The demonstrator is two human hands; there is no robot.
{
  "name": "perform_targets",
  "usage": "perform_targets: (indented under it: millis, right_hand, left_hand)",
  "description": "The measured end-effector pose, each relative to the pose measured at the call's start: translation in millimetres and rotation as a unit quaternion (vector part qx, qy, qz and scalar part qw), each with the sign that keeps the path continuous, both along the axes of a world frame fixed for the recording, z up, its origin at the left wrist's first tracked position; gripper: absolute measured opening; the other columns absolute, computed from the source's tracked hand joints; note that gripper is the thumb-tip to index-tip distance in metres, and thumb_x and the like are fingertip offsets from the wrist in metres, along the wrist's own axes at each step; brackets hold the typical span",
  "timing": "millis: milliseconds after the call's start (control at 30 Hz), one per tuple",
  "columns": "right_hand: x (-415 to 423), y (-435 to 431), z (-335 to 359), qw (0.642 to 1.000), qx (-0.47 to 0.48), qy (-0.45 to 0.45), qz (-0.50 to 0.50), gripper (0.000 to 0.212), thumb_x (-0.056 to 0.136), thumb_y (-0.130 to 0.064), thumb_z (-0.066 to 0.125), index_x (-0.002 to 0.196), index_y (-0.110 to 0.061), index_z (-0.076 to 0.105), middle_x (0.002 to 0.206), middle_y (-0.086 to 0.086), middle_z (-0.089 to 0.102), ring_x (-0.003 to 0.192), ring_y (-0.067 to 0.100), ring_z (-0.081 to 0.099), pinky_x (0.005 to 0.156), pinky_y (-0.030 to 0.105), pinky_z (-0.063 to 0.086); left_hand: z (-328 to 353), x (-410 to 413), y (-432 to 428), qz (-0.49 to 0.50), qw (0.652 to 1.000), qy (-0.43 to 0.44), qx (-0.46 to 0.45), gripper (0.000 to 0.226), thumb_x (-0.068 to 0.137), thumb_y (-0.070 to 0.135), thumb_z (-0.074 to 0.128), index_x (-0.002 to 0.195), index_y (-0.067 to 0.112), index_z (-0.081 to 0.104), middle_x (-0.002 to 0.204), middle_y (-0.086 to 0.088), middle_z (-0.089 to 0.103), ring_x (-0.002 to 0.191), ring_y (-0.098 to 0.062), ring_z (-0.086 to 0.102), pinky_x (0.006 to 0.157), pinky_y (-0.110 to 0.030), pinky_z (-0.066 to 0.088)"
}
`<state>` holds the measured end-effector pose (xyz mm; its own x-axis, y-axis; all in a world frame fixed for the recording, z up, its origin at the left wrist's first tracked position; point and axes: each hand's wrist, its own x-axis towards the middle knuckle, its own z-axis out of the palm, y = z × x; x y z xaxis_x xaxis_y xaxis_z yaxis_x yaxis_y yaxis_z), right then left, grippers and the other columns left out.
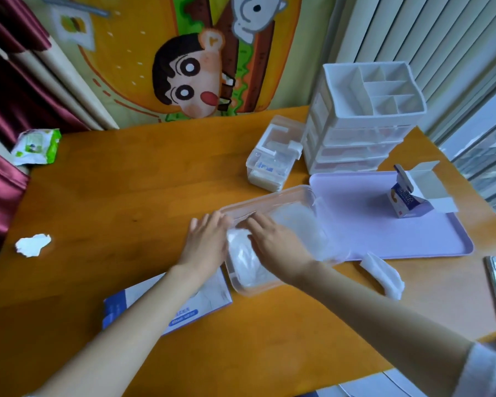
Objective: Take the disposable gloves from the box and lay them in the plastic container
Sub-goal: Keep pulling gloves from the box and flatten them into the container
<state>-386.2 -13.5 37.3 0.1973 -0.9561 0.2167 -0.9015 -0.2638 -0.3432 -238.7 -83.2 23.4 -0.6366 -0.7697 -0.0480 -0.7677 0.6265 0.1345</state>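
Both hands are at the plastic container (269,195), dead centre of the wooden table (126,181). The left hand (205,242) lies flat, fingers straight, against the container's 9 o'clock rim, holding nothing, and looks to be steadying it. The right hand (275,242) reaches in from 5 o'clock, also with its fingers extended, palm down on the gloves (246,262). That is a press, not a pinch.

The gloves are a translucent white heap inside the container. They fill it from the near end to the far end and bulge a little at the 3 o'clock side. The glove box (209,299) lies flat at the container's 7 o'clock, partly under the left forearm. Whether anything is left in it cannot be told from here.

By my reading this is the laying-in step, close to its end: stock is in and being flattened. The next move calls for smoothing the heap so nothing spills over the rim, then a check of the box.

A lilac tray (355,202) touches the container at 3 o'clock and carries a small opened carton (410,202). A white wad (384,275) lies at 4 o'clock, and it could be a glove or a tissue.
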Motion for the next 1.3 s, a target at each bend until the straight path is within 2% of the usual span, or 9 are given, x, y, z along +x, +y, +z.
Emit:
perform_targets:
  millis: [100,200,300,367,600,800,967,1167,1300]
  right_hand:
    - [39,13,-13,0.996,-0.015,0.005,0.090,0.038,0.064,0.009,0.066,0.099,-0.004,0.062,0.088,0.010,0.059,0.076,0.027,0.058,0.057,0.031,0.045]
    - [76,24,-31,0.983,0.048,0.026,0.175,0.055,0.062,0.016,0.062,0.114,0.000,0.059,0.105,0.016,0.059,0.090,0.031,0.059,0.062,0.035,0.049]
    - [97,30,-51,0.969,0.136,0.100,0.178,0.062,0.086,0.008,0.049,0.143,-0.001,0.028,0.143,0.018,0.035,0.128,0.031,0.037,0.099,0.039,0.041]
    - [108,30,-60,0.960,0.200,0.124,0.156,0.061,0.096,-0.006,0.046,0.148,-0.003,0.013,0.151,0.015,0.023,0.136,0.030,0.027,0.107,0.039,0.034]
    - [131,9,-68,0.957,0.246,0.144,0.057,0.049,0.097,-0.033,0.047,0.137,-0.007,0.036,0.133,0.012,0.049,0.126,0.026,0.037,0.090,0.038,0.044]
    - [139,-3,-66,0.960,0.275,0.046,-0.028,0.026,0.095,-0.023,0.052,0.116,-0.008,0.055,0.115,0.012,0.063,0.107,0.029,0.056,0.078,0.034,0.042]
    - [134,-3,-64,0.954,0.282,-0.070,-0.071,0.026,0.091,0.001,0.048,0.115,-0.010,0.049,0.105,0.011,0.067,0.095,0.026,0.061,0.078,0.033,0.048]
    - [130,0,-61,0.951,0.264,-0.107,-0.124,0.029,0.091,0.008,0.039,0.114,-0.007,0.048,0.107,0.010,0.066,0.098,0.023,0.061,0.077,0.033,0.050]
    - [127,-5,-63,0.952,0.260,-0.083,-0.142,0.017,0.096,-0.004,0.047,0.113,-0.007,0.049,0.109,0.011,0.063,0.096,0.025,0.060,0.065,0.027,0.039]
  left_hand:
    - [-11,44,7,0.074,0.997,-0.013,0.022,0.031,0.097,0.015,0.044,0.128,0.022,0.043,0.125,0.001,0.046,0.118,-0.019,0.044,0.098,-0.035,0.029]
    - [-24,87,19,0.126,0.986,-0.086,0.070,0.032,0.098,0.018,0.043,0.129,0.023,0.040,0.129,0.000,0.042,0.122,-0.019,0.040,0.099,-0.036,0.029]
    - [-36,107,31,0.150,0.971,-0.131,0.133,0.033,0.100,0.033,0.039,0.132,0.023,0.038,0.134,0.000,0.039,0.125,-0.021,0.037,0.099,-0.040,0.032]
    - [-42,118,39,0.159,0.968,-0.104,0.162,0.035,0.101,0.034,0.038,0.133,0.022,0.038,0.137,0.000,0.038,0.126,-0.021,0.037,0.099,-0.039,0.038]
    - [-48,133,52,0.130,0.966,0.009,0.223,0.049,0.095,0.010,0.050,0.141,0.019,0.035,0.152,0.002,0.023,0.140,-0.019,0.021,0.106,-0.028,0.033]
    - [-57,143,55,0.112,0.958,0.019,0.263,0.072,0.084,0.032,0.067,0.144,0.024,0.028,0.159,0.000,0.005,0.146,-0.022,0.004,0.118,-0.039,0.019]
    - [-62,143,54,0.131,0.959,0.039,0.250,0.079,0.079,0.036,0.075,0.143,0.026,0.031,0.159,0.002,0.008,0.146,-0.019,0.006,0.117,-0.039,0.019]
    - [-65,142,53,0.141,0.955,0.043,0.256,0.083,0.080,0.036,0.074,0.146,0.024,0.026,0.160,0.003,0.007,0.146,-0.018,0.006,0.116,-0.040,0.022]
    - [-68,142,52,0.186,0.929,0.164,0.275,0.051,0.087,0.020,0.068,0.133,0.012,0.048,0.147,-0.001,0.031,0.139,-0.017,0.026,0.108,-0.028,0.032]
